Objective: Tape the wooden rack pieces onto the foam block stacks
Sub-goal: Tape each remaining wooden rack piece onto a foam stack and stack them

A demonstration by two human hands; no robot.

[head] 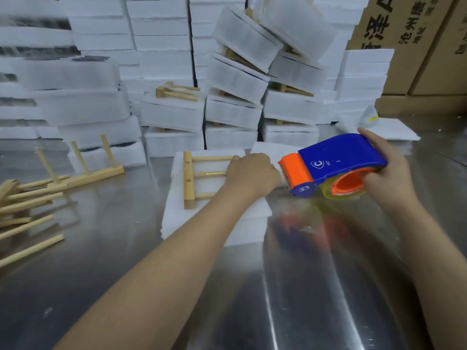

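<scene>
A white foam block stack (177,218) lies on the metal table in front of me. A wooden rack piece (189,180) with three dowels lies flat on top of it. My left hand (251,174) presses down on the right ends of the dowels, fingers curled. My right hand (390,173) holds a blue and orange tape dispenser (336,162) with a clear tape roll, its orange mouth close to my left hand at the stack's right edge. Whether tape runs between them I cannot tell.
Loose wooden rack pieces (83,173) and dowels (27,198) lie at the left. Taped foam stacks (232,114) pile up high at the back, some leaning. Cardboard boxes (424,46) stand at the back right. The steel table (303,286) is shiny in front.
</scene>
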